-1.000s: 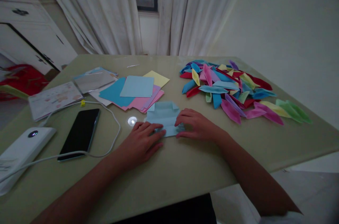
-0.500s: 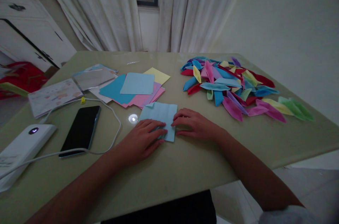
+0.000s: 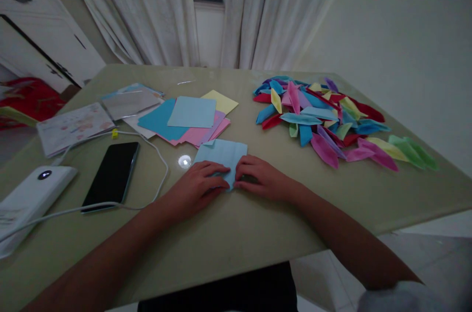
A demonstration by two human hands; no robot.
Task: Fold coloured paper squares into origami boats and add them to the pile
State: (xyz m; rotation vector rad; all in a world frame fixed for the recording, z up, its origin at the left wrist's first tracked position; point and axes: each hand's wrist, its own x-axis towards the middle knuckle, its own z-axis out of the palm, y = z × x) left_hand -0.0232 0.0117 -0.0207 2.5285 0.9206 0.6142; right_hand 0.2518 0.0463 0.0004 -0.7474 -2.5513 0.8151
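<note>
A light blue sheet of paper [image 3: 224, 150] lies on the table in front of me, its upper left corner folded over. My left hand [image 3: 201, 183] rests on the sheet's lower left part, fingers stretched out and pressing it down. At the lower right corner, my right hand [image 3: 260, 177] has its fingers curled with thumb and fingertips closed on the paper's edge. That corner looks turned inward, though the fingertips partly cover it.
Loose coloured sheets [image 3: 191, 111] lie beyond the paper. To the right is a heap of folded coloured paper pieces [image 3: 309, 115]. On the left are a phone [image 3: 112, 174], a white power bank [image 3: 40, 199] with its cable [image 3: 162, 164], and printed cards [image 3: 75, 127].
My right hand has shifted slightly left, bringing the paper's lower right corner inward. My left hand stays on the sheet. The view has tilted a little.
</note>
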